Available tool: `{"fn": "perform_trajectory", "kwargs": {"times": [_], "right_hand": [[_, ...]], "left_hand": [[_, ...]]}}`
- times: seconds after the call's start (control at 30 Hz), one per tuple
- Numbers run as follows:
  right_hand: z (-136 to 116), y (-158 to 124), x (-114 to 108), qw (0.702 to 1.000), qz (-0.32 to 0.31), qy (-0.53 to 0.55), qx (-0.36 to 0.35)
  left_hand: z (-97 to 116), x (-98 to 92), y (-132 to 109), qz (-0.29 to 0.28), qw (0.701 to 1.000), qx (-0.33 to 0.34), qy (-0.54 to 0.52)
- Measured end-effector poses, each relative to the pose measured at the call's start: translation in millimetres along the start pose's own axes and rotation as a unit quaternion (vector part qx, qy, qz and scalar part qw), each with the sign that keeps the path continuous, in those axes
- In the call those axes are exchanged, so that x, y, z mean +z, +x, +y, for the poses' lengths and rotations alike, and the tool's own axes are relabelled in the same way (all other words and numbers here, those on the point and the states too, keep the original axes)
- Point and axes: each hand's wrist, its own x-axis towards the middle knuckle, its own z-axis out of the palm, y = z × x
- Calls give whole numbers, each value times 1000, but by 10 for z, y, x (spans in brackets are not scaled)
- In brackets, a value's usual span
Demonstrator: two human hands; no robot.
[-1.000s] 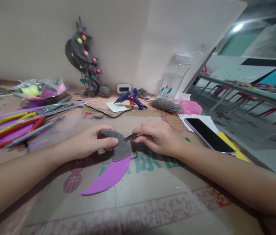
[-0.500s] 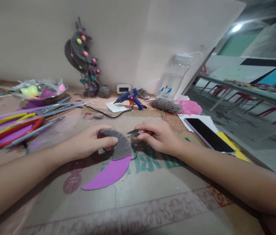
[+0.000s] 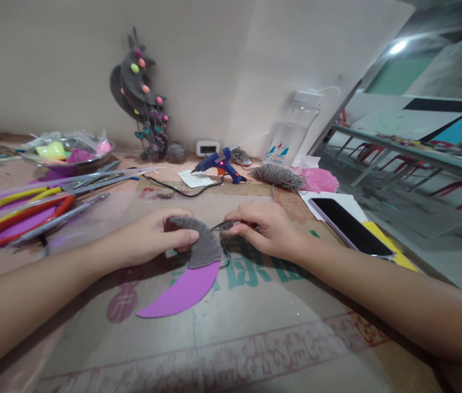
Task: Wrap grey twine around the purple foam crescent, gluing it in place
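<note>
View: head
Left hand [image 3: 169,234]: grip pinching crescent [image 3: 205,254], thumb on grey wrapped part
Crescent: between the hands, over cardboard [image 3: 255,305]; lower part bare purple
Right hand [image 3: 264,226]: grip holding snips [image 3: 225,225], tips at crescent's right edge, contact unclear
Glue gun [image 3: 218,162]: beyond hands, red light on, nozzle over white paper [image 3: 194,180]
Yarn [image 3: 278,177]: grey, right of gun
Phone [image 3: 349,226]: right side, screen dark
</note>
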Motion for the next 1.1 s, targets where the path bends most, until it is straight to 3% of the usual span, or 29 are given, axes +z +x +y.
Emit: {"fn": "perform_trajectory", "kwargs": {"times": [0.13, 0.23, 0.33, 0.57, 0.83, 1.1], "right_hand": [[3, 3, 8, 999, 18, 34, 17], [-72, 35, -16, 988, 37, 104, 104], [-225, 87, -43, 951, 37, 215, 217], [-388, 103, 93, 868, -48, 374, 324], [-368, 107, 100, 845, -29, 393, 362], [-352, 104, 115, 823, -45, 432, 366]], "left_hand": [[16, 13, 7, 4, 1000, -11, 3], [23, 20, 10, 8, 1000, -14, 5], [27, 21, 11, 9, 1000, -5, 11], [-15, 27, 24, 5, 1000, 7, -22], [-18, 40, 22, -5, 1000, 29, 0], [3, 51, -1, -8, 1000, 6, 16]]}}
